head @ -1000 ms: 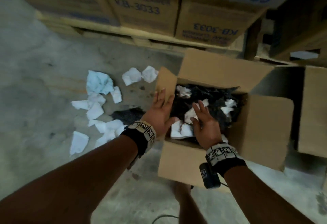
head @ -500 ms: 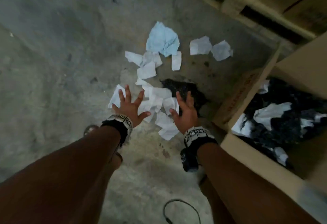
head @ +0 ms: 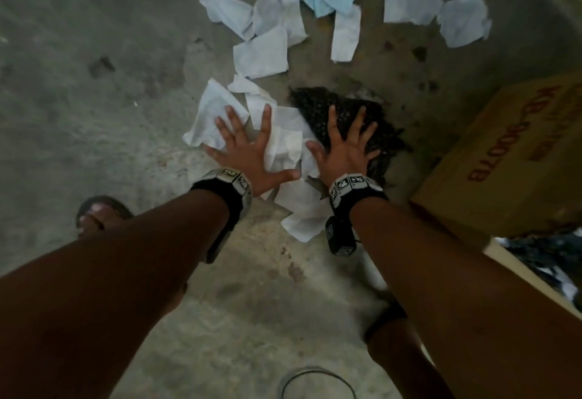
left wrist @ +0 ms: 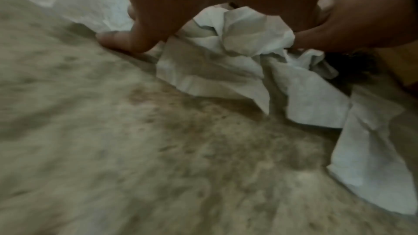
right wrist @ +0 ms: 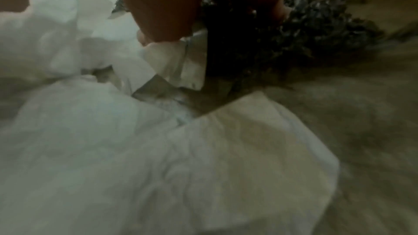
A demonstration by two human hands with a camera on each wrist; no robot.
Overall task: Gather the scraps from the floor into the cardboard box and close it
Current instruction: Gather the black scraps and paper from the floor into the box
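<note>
White paper scraps (head: pixel 285 146) and a black mesh scrap (head: pixel 349 121) on the floor now lie under both spread, empty hands, left hand (head: pixel 252 153) and right hand (head: pixel 346 149), which have swung from the cardboard box (head: pixel 504 159) at right for another load.

You are looking down at a bare grey concrete floor (head: pixel 94 99), mottled with darker stains and scuffs. The light is dim and flat. A thin dark looped cable (head: pixel 318 381) lies on it near the bottom edge, possibly a cord; the wrist views are blurred.
</note>
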